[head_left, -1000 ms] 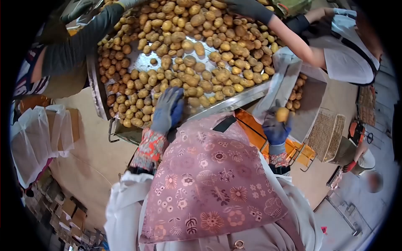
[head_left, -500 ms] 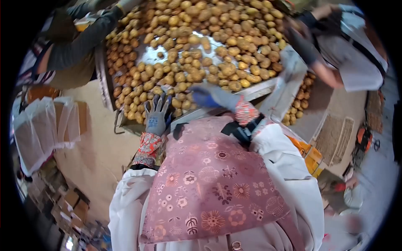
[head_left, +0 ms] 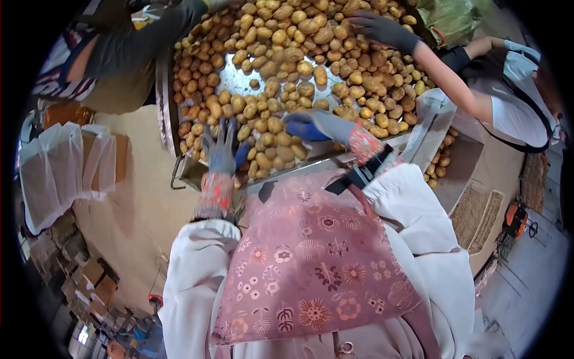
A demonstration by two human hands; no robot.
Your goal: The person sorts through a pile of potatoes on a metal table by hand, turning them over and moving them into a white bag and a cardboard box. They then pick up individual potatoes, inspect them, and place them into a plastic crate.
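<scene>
Several yellow-brown potatoes (head_left: pixel 287 90) lie spread over a metal sorting table (head_left: pixel 167 113). My left hand (head_left: pixel 222 149), in a grey and blue glove, rests palm down on the potatoes near the table's front left, its fingers spread. To its right, my right hand (head_left: pixel 317 125), gloved alike, reaches in over the front edge, fingers pointing left and slightly curved above the potatoes. More potatoes lie between the two hands. Neither hand visibly holds one. The underside of my right hand is hidden.
At the upper right, a co-worker's dark-gloved hand (head_left: pixel 382 30) reaches over the potatoes. A co-worker's grey sleeve (head_left: pixel 149 48) crosses the upper left. A metal chute (head_left: pixel 460 161) holds potatoes at the right. White plastic bags (head_left: pixel 54 173) hang at the left, near cardboard boxes (head_left: pixel 98 284).
The view has shifted, so the table appears farther right. My right hand has moved forward over the potatoes. The right co-worker's hand has reached farther across the table.
</scene>
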